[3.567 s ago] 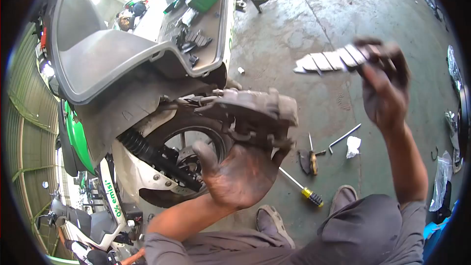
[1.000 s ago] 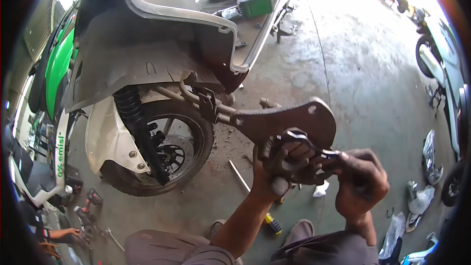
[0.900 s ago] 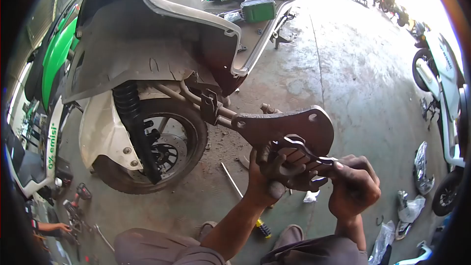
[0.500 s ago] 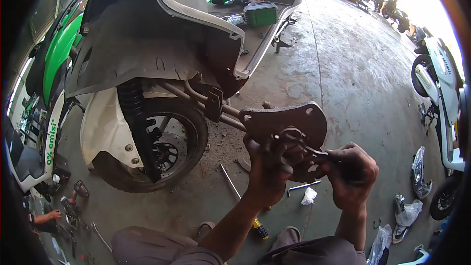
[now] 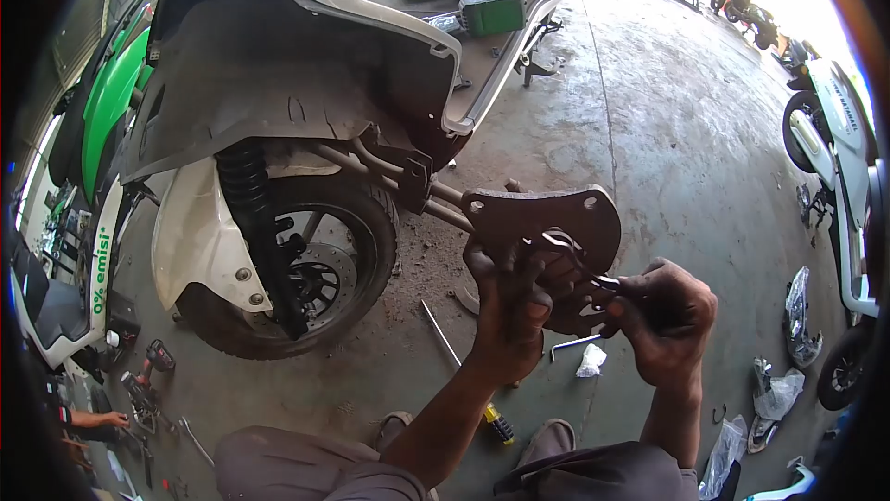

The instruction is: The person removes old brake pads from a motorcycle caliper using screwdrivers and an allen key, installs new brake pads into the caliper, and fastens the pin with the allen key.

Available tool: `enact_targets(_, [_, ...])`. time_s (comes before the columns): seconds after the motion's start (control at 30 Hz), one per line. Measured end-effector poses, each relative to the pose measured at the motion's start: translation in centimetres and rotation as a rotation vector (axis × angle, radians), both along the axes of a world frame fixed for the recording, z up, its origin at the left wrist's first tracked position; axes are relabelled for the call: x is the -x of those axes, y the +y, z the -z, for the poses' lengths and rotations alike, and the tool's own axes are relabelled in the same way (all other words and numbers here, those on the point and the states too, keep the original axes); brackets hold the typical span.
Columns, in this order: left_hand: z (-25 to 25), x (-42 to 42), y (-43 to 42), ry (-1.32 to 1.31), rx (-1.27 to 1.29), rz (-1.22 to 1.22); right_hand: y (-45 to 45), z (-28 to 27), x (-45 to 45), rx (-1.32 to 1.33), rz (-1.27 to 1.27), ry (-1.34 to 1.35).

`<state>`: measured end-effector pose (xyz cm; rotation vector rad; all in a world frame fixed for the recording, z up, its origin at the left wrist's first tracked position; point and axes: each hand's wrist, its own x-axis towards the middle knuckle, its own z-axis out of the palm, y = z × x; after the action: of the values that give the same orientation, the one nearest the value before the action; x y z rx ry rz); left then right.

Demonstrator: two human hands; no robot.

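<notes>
A dark metal plate with bolt holes (image 5: 556, 209) projects on metal tubes from the front of a scooter. Just in front of its lower part, my left hand (image 5: 508, 316) has its fingers curled around the end of a curved, shiny metal piece (image 5: 563, 243). My right hand (image 5: 666, 316) pinches the other end of this piece with thumb and fingers. The fingers hide parts of the piece, so its exact kind is unclear. Beneath my hands, a screwdriver (image 5: 499, 424) with a yellow and black handle and a hex key (image 5: 573, 343) lie on the floor.
The scooter's front wheel (image 5: 375, 288) and white fender (image 5: 199, 241) stand at left. A crumpled white scrap (image 5: 591, 362) lies beside the hex key. Plastic-wrapped parts (image 5: 777, 394) and a white scooter (image 5: 839, 130) are at right. Another person's hand (image 5: 113, 419) is at lower left, near a power drill (image 5: 159, 355).
The view has shifted slightly. My right hand has tilted a little with the curved metal piece, while my left hand keeps nearly the same grip at the plate.
</notes>
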<state>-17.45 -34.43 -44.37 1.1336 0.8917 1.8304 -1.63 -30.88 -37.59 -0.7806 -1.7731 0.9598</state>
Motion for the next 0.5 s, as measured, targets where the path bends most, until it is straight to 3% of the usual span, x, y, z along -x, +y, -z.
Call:
enact_targets(0.1, [-0.2,0.4,-0.1,-0.141,-0.048,0.090,-0.3,-0.2,0.6,0.091,0.026,0.032])
enact_targets(0.2, [-0.2,0.9,0.3,0.208,-0.020,0.080,-0.3,-0.6,0.7,0.227,-0.001,0.058])
enact_targets(0.27, [-0.9,0.5,-0.1,-0.214,0.070,0.096,0.0,-0.4,0.9,0.305,-0.048,0.116])
enact_targets(0.4, [0.3,0.5,0.2,0.030,0.075,-0.042,0.2,0.1,1.3,0.386,-0.136,0.234])
enact_targets(0.5, [-1.7,-1.1,-0.4,-0.208,0.018,-0.274,0.0,-0.3,1.5,0.406,-0.104,0.220])
